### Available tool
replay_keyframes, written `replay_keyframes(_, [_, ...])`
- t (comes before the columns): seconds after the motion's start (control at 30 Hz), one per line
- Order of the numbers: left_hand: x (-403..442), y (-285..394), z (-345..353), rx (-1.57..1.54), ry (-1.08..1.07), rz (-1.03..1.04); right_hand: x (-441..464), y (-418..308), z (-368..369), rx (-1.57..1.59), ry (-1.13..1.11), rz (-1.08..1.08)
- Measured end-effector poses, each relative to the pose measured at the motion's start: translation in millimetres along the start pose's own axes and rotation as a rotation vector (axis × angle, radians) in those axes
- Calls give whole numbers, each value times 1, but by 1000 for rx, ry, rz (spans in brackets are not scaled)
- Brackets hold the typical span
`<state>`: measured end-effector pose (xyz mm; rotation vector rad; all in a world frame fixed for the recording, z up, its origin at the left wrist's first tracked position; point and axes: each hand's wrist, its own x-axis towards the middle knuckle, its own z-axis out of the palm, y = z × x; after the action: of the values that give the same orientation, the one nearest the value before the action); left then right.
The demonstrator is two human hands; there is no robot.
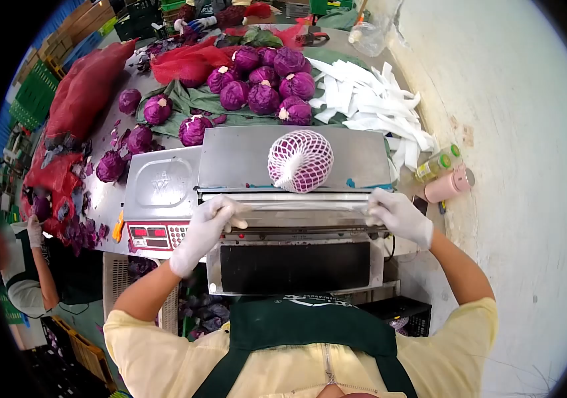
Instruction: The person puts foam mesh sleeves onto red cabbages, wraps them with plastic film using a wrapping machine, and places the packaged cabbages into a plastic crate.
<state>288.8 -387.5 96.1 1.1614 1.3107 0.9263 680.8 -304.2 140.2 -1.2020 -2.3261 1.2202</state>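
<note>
My left hand [208, 229], in a white glove, pinches one end of a strip of clear plastic film [303, 216]. At the other end, the fingers of my right hand [399, 217], gloved too, are closed on the same film, which stretches between both hands. It lies across the front of a metal wrapping machine [233, 156] with a black plate [296, 266] below. On the machine's top rests a purple cabbage in a white foam net [301, 160], touched by neither hand.
A scale [164, 189] stands left of the machine. Behind lie several bare purple cabbages [263, 98] and a pile of white foam nets [356, 96]. A pink bottle [449, 186] is by the wall at right. A co-worker's gloved hand [34, 231] holds a cabbage at left.
</note>
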Motion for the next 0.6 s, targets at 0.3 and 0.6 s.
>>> replay_keyframes(0.3, [91,68,-12,527,-89,746,129,-3,-51,-343,435,-678])
replay_keyframes(0.6, [146,22,32,-191,-361,24,136,-2,-8,379,-145,-83])
